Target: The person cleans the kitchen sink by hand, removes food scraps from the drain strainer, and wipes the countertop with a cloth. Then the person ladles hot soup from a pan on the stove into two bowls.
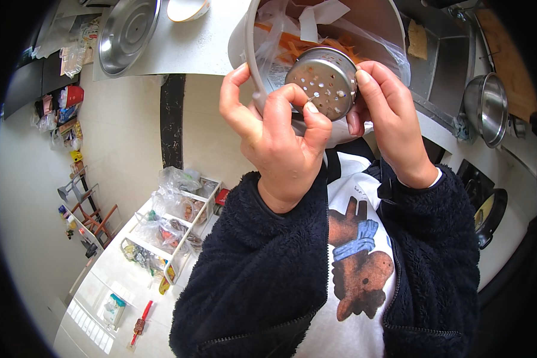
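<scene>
My right hand (387, 109) grips a round metal sink strainer basket (326, 83) by its side, thumb at the rim. The basket is tilted so that its perforated base faces me, with small bits of food scrap stuck around the holes. Against that base, the thumb and forefinger of my left hand (282, 143) pinch what looks like a thin sliver. The other left fingers are spread, one at the rim of the bin. Behind and below the basket is a beige waste bin (239, 49), holding orange vegetable peelings (291, 42), a clear plastic bag (268, 44) and white paper (322, 18).
At upper right is a metal sink (449, 67) with a sponge (417, 40); a steel bowl (487, 109) stands beyond it. A steel lid or basin (129, 36) and a bowl (188, 10) lie on the left counter. A rack with bagged food (174, 223) stands lower left.
</scene>
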`<state>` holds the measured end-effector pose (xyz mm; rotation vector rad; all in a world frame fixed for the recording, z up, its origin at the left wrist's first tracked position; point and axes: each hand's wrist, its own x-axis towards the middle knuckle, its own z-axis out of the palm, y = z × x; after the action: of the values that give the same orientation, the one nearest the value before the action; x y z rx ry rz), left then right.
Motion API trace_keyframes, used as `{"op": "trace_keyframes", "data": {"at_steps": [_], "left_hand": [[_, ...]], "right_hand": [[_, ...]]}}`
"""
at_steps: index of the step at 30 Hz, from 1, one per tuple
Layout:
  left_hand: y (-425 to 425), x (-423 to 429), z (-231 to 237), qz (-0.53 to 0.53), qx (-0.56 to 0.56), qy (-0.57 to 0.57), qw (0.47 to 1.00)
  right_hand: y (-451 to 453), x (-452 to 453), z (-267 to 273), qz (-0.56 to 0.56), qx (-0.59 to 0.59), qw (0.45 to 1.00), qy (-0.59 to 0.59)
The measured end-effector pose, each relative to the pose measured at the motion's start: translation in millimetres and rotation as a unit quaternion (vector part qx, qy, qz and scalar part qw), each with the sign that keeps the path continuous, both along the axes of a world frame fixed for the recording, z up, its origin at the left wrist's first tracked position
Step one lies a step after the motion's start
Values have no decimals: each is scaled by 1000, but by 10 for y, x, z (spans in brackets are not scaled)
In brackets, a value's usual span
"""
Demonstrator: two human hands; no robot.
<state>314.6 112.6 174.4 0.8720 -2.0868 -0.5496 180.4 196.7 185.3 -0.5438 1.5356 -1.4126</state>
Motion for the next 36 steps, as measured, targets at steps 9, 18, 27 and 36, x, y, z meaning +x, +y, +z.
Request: {"op": "trace_keyframes", "data": {"at_steps": [9,18,27,36], "left_hand": [[60,-23,-47,-43,31,12,999],[78,-70,-46,-17,36,-3,999],[6,-80,-18,-11,-9,-38,999],[0,-115,-52,-7,25,-5,1000]], "right_hand": [[46,-95,-7,-14,37,999,-19],[-4,4,-34,-46,-102,879,464],[-61,-141,-3,-23,-147,862,484],[-18,-134,-7,-59,-96,932,345]]}}
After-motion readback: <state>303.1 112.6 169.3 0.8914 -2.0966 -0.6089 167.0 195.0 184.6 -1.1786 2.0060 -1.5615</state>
